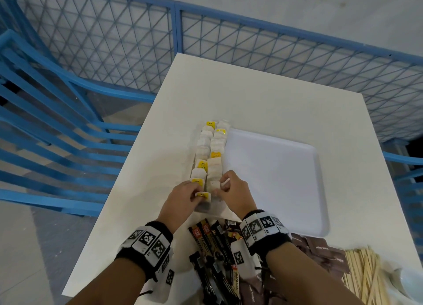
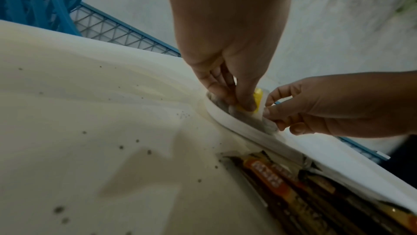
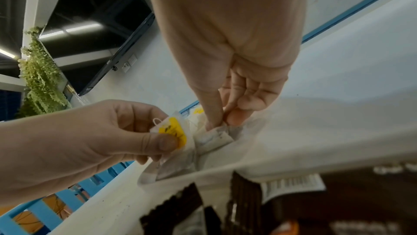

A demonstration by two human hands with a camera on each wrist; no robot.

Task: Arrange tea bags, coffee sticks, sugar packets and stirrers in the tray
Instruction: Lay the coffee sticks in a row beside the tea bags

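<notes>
Left hand (image 1: 183, 196) pinching yellow-tagged tea bag (image 1: 203, 195), right hand (image 1: 233, 187) pinching another, rows running away lengthwise

Near edge of the worktop (image 1: 251, 112): the coffee sticks (image 1: 207, 240) run out past the bottom of the head view, their lower ends cut off, and the right forearm covers part of the pile. The stirrers (image 1: 364, 272) at the near right corner are cropped too, as is a pale rounded object (image 1: 409, 279) beside them, too little of it showing to name. The brown sugar packets (image 1: 320, 249) carry print too small to read. The left hand (image 1: 183, 199) hides the near end of the tea bags (image 1: 209, 158). In the left wrist view the coffee stick lettering is smeared with blur. In the right wrist view the dark packets along the bottom are blurred and cropped.
</notes>
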